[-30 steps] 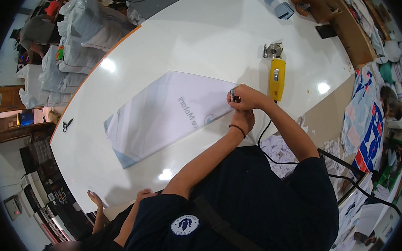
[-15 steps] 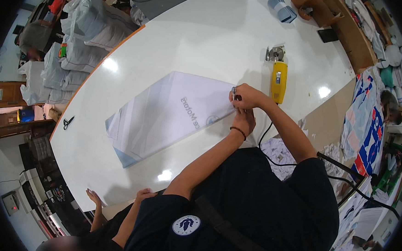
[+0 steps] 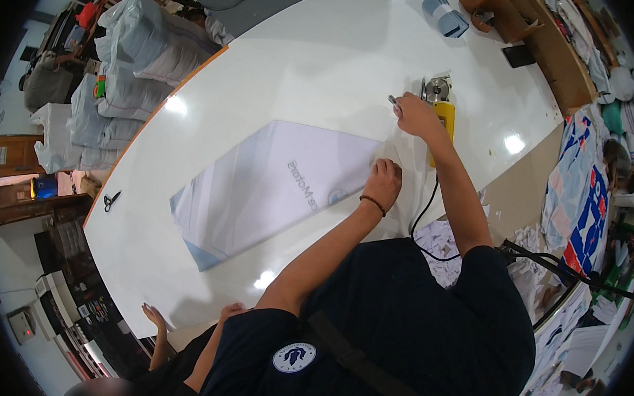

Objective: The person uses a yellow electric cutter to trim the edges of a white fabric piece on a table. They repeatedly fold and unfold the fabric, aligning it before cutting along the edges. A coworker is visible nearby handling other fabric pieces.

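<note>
A folded sheet of white and pale blue-grey printed fabric [image 3: 265,186] lies flat on the table in front of me, with mirrored lettering showing faintly through. At its right end, my left hand [image 3: 384,185] is closed with bent fingers on the fabric's edge; a pale, see-through blur shows just past the fingertips. My right hand [image 3: 418,115] is raised farther off to the right, shut on a small silvery tool [image 3: 394,101] whose kind I cannot make out. Just beyond that hand, and partly hidden by it, lies a yellow electric rotary cutter [image 3: 438,89] with a round blade.
Black scissors [image 3: 112,202] lie near the left edge of the white table [image 3: 323,67]. A rolled blue-grey cloth [image 3: 445,14] and a dark phone [image 3: 518,56] lie at the far right. The cutter's black cord [image 3: 425,209] runs off the table. A co-worker's hands [image 3: 153,315] rest at lower left.
My right hand has left the fabric's tip and moved up and right toward the cutter, carrying the silvery tool. My left hand stays at the fabric's right end.
</note>
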`<act>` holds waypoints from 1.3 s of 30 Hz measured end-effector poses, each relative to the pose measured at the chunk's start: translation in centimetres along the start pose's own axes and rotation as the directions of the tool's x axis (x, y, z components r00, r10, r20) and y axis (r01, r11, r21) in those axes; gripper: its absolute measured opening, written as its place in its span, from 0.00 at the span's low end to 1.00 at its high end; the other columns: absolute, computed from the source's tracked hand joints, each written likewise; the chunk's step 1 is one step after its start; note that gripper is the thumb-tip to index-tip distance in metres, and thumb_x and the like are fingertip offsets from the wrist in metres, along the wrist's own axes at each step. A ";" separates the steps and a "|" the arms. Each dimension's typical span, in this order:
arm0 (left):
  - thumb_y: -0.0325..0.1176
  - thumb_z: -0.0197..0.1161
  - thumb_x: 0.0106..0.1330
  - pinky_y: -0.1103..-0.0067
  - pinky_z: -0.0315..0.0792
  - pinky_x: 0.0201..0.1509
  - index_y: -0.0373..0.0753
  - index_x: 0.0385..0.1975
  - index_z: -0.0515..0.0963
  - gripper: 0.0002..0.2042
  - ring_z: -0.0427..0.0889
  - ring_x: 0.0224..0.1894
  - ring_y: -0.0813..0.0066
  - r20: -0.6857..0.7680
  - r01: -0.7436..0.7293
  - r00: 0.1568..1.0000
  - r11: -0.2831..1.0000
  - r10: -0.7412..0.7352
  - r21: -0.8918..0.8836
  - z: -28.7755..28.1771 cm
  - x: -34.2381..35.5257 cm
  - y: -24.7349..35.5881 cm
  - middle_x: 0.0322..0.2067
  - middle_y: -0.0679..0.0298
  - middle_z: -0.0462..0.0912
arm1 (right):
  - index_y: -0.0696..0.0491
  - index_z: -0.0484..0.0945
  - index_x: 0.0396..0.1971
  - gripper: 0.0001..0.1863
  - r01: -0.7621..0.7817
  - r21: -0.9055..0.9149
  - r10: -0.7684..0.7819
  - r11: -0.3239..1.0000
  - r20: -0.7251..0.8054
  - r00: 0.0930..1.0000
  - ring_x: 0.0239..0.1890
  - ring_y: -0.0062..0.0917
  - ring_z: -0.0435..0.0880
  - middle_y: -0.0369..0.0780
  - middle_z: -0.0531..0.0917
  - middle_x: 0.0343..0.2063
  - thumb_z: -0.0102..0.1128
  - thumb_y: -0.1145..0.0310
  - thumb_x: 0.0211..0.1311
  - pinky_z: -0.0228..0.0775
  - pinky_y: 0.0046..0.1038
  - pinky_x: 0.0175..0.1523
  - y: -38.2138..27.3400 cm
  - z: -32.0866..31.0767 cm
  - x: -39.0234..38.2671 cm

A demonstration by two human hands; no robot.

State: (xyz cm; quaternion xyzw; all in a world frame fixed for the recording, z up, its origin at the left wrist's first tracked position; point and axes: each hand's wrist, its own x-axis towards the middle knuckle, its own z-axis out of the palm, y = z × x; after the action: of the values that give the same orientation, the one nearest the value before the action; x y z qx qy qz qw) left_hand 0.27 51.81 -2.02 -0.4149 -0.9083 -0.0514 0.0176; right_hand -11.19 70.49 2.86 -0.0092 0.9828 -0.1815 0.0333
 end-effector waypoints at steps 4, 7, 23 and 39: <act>0.30 0.54 0.63 0.68 0.74 0.54 0.30 0.44 0.76 0.13 0.75 0.50 0.53 -0.053 -0.034 0.998 0.999 0.032 -0.040 -0.3 0.8 -1.5 0.47 0.43 0.76 | 0.50 0.82 0.41 0.11 -0.069 -0.119 0.071 0.991 0.009 0.997 0.43 0.45 0.85 0.45 0.81 0.39 0.57 0.74 0.59 0.79 0.44 0.45 0.3 -0.3 4.7; 0.30 0.54 0.64 0.66 0.75 0.54 0.29 0.45 0.75 0.13 0.76 0.48 0.51 -0.063 -0.033 0.998 0.998 0.030 -0.051 0.1 1.3 -1.6 0.46 0.42 0.77 | 0.48 0.81 0.42 0.11 -0.068 -0.176 0.064 0.982 -0.029 0.998 0.43 0.43 0.85 0.44 0.81 0.40 0.58 0.73 0.60 0.80 0.44 0.45 2.0 0.6 8.4; 0.27 0.51 0.69 0.62 0.79 0.42 0.35 0.65 0.65 0.23 0.83 0.42 0.51 0.051 0.439 0.846 0.639 -0.531 -0.632 -6.5 4.1 -9.8 0.42 0.40 0.81 | 0.60 0.71 0.57 0.38 -0.580 0.420 0.715 0.698 -0.367 0.595 0.53 0.43 0.79 0.52 0.81 0.47 0.73 0.52 0.52 0.71 0.42 0.58 2.6 1.2 -8.3; 0.31 0.61 0.69 0.70 0.80 0.46 0.32 0.48 0.81 0.12 0.85 0.45 0.62 -0.471 0.668 0.136 0.432 -0.872 -0.606 0.1 -34.8 -31.5 0.43 0.53 0.85 | 0.61 0.69 0.53 0.38 -0.615 0.500 0.685 0.609 0.060 0.726 0.41 0.39 0.85 0.50 0.83 0.41 0.74 0.71 0.36 0.78 0.35 0.47 -0.9 -2.3 -22.7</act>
State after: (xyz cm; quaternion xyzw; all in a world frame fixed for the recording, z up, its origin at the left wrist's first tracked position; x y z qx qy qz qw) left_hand -0.75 5.14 -7.16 0.1807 -0.8762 -0.3297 0.3015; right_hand 11.27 71.19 6.72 0.3698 0.8390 -0.3981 0.0303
